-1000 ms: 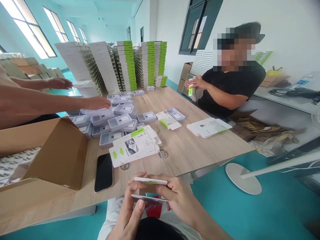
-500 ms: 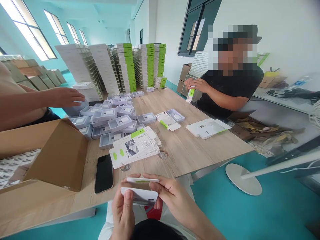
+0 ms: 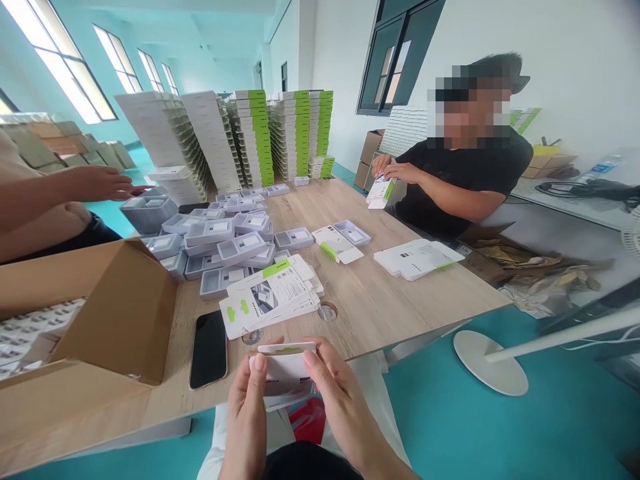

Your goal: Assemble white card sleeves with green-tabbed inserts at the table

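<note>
One white cardboard carton with a green patch, pinched between thumbs and fingers of the left hand and right hand. Beyond the fingertips: fanned flat white-and-green printed cartons. Left of the fingers: black-screened smartphone, then open brown cardboard box.

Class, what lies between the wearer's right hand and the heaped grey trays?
Between the right hand and trays, the head view shows flattened printed cartons fanned on the table.
</note>
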Available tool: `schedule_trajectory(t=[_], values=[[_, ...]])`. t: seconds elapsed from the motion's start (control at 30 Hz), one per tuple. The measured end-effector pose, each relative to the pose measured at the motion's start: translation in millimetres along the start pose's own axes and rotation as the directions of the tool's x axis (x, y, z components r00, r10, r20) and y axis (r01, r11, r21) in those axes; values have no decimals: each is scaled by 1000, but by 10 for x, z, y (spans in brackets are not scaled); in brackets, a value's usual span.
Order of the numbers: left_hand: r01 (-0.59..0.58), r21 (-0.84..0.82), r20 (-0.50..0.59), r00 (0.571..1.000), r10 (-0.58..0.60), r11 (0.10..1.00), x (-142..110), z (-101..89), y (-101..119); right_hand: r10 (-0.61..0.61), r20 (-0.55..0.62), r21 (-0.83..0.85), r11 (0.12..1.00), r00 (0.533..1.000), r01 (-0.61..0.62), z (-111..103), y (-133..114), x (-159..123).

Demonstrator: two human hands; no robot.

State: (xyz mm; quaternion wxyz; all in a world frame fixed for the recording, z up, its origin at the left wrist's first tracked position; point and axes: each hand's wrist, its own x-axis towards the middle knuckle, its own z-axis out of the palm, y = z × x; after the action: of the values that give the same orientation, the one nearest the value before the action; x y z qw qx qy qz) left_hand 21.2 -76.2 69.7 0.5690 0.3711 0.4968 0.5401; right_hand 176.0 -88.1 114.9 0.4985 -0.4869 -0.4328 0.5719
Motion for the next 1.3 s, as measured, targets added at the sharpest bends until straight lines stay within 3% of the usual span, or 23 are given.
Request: schedule_trajectory(t=[0.1, 0.23, 0.33, 0.43, 0.53, 0.7, 0.8, 0.9, 1.1, 1.3], values=[[135, -160, 30, 991, -132, 978, -16, 17, 10, 12, -54, -18, 1000, 998, -13, 29, 106, -4], [125, -277, -55, 988, -146, 953, -47, 123, 110, -65, -92, -112, 992, 994, 54, 76, 148, -71], [90, -276, -127, 984, -129, 957, -27, 182, 190, -344, -103, -324, 899, 933, 295, 75, 130, -80], [117, -172, -62, 990, -130, 978, 20, 149, 204, -556, 17, -521, 704, 831, 482, 21, 118, -29], [186, -131, 26, 983, -184, 974, 51, 50, 163, -517, 123, -605, 637, 847, 477, -47, 114, 19], [307, -93, 4, 952, -308, 947, 10, -105, 72, -338, 107, -593, 733, 935, 333, -95, 136, 7], [360, -55, -4, 933, -361, 931, -31, -110, 59, -254, 77, -588, 769, 964, 250, -87, 150, -10], [373, -95, 22, 928, -373, 923, -53, -46, 94, -223, 81, -576, 785, 972, 228, -68, 150, -9], [382, -178, -70, 914, -399, 907, -54, 2, 103, -144, 113, -567, 803, 983, 183, -38, 146, -19], [415, -236, -74, 894, -442, 879, -3, -25, 131, -221, 139, -557, 788, 965, 261, -32, 237, -41]])
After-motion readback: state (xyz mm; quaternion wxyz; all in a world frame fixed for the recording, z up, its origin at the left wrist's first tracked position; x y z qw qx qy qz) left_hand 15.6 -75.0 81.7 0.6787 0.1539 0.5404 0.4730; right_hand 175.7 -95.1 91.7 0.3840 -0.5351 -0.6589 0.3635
